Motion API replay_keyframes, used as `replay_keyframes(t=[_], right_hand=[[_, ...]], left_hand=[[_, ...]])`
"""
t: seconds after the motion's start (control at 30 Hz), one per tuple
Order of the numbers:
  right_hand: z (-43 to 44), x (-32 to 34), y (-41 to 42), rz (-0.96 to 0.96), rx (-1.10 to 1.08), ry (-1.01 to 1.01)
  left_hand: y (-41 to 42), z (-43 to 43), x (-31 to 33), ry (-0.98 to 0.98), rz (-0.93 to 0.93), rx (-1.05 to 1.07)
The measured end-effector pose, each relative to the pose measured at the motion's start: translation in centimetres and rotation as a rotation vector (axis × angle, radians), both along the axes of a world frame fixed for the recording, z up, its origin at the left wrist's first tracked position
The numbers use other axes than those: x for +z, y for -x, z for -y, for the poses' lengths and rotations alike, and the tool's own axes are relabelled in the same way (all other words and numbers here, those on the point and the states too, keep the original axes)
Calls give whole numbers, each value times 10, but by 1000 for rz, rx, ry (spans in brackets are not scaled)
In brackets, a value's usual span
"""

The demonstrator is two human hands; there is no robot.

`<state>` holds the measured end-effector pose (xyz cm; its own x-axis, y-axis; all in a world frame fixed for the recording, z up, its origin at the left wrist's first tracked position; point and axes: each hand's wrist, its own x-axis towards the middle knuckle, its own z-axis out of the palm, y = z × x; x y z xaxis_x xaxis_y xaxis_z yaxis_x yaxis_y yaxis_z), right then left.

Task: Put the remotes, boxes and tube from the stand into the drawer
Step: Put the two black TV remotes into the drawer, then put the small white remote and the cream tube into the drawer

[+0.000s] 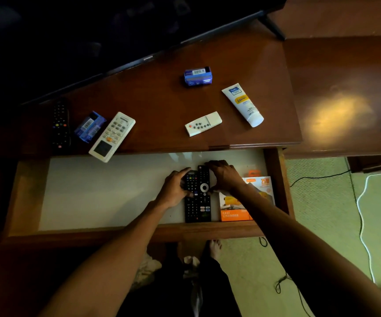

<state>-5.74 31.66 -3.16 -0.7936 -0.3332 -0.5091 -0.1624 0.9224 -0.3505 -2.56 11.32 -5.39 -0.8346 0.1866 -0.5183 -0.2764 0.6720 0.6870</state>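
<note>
Drawer (24,197) open. Both hands in it: my left hand (173,188) and right hand (225,176) each curl around two black remotes (197,202) lying side by side; orange box (235,213) at 3 o'clock of them. On stand (162,106) at 12: two white remotes (112,136) (203,123), black remote (60,124), two blue boxes (89,126) (198,76), tube (243,104).
</note>
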Motion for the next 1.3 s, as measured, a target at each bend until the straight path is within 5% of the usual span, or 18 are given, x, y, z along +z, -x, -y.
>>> replay_keyframes(t=[0.7, 1.03, 1.3], right_hand=[[-30, 8, -2, -33, 16, 81], [-46, 96, 0, -294, -38, 336], [-75, 147, 54, -480, -294, 281]], left_hand=[[-8, -34, 25, 137, -13, 30], [5, -28, 117, 249, -538, 67], [73, -60, 149, 187, -560, -2]])
